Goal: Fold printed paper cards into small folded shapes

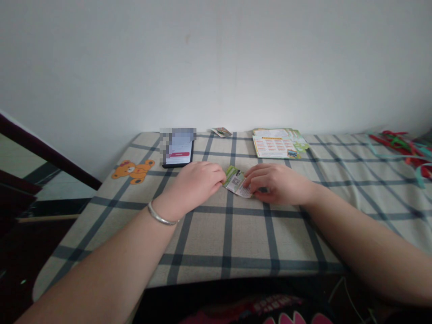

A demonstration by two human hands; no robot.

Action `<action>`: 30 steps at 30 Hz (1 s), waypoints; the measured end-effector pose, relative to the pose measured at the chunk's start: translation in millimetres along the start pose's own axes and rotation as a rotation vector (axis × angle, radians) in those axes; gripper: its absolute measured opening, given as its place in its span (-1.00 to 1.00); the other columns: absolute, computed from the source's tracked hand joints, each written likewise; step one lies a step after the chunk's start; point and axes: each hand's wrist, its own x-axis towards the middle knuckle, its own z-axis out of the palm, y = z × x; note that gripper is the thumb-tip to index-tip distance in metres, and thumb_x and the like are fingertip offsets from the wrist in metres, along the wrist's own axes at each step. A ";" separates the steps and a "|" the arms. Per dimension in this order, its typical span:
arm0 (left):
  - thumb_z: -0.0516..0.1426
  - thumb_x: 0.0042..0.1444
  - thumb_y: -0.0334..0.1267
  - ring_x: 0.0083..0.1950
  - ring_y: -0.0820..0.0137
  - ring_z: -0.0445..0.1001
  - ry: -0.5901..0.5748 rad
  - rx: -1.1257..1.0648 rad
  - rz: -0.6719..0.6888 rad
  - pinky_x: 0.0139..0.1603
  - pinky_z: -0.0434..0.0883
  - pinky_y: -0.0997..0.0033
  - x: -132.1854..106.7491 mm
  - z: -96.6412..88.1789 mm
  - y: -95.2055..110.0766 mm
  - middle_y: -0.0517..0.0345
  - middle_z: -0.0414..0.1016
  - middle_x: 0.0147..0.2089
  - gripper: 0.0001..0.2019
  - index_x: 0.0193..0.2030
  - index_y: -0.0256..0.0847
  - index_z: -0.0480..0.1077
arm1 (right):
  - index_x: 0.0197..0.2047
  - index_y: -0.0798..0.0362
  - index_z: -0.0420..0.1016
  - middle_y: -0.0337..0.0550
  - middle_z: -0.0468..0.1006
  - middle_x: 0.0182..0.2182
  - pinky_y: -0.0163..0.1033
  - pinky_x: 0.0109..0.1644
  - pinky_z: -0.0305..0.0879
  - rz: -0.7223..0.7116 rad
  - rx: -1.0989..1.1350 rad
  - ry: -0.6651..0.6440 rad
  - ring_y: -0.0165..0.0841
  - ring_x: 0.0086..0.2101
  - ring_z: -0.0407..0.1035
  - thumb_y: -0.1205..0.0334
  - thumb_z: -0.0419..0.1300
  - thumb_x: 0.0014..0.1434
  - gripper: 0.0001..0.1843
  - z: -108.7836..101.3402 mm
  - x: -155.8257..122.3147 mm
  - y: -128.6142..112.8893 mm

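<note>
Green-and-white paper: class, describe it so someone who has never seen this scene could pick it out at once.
On the checked tablecloth, look between the left hand and the right hand. The small paper there bears a gray square; unlike the printed cards farther back, it is touched by both hands.

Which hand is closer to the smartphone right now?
Left. The left hand is just in front and right of the smartphone; the right hand is farther right.

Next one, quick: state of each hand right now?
Left hand: fingers closed at the left edge of the small printed paper, apparently pinching it.
Right hand: fingers curled over the paper's right end; whether it grips cannot be told.
</note>
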 end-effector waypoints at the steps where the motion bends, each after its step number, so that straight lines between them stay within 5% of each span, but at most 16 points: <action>1: 0.08 0.21 -0.36 -0.15 0.33 0.45 0.003 -0.017 0.005 -0.15 0.35 0.31 0.0 0.7 0.4 0.15 0.52 -0.20 -0.87 -0.23 -0.18 0.47 | -0.29 0.04 0.54 -0.13 0.59 -0.21 -0.15 0.02 0.33 0.014 0.000 0.006 -0.28 -0.07 0.40 0.40 0.18 0.11 -0.86 -1.4 -0.1 -1.6; 17: 0.05 0.23 -0.38 -0.15 0.35 0.38 -0.119 -0.219 0.151 -0.12 0.34 0.31 -2.3 -6.9 16.3 0.15 0.43 -0.24 -0.73 -0.09 -0.02 0.52 | -0.31 0.06 0.48 -0.18 0.53 -0.32 -0.26 -0.22 0.25 0.094 -0.012 -0.083 -0.38 -0.31 0.37 0.41 0.16 0.01 -0.85 -4.3 -2.7 -6.1; 30: 0.06 0.18 -0.44 -0.10 0.34 0.39 -0.120 -0.232 0.128 -0.04 0.36 0.26 -2.9 -6.6 18.4 0.16 0.42 -0.16 -0.71 -0.07 -0.02 0.50 | -0.37 0.05 0.53 -0.14 0.59 -0.13 -0.19 -0.03 0.33 0.096 0.065 -0.074 -0.32 -0.14 0.42 0.48 0.18 -0.01 -0.82 -12.7 -5.5 -5.3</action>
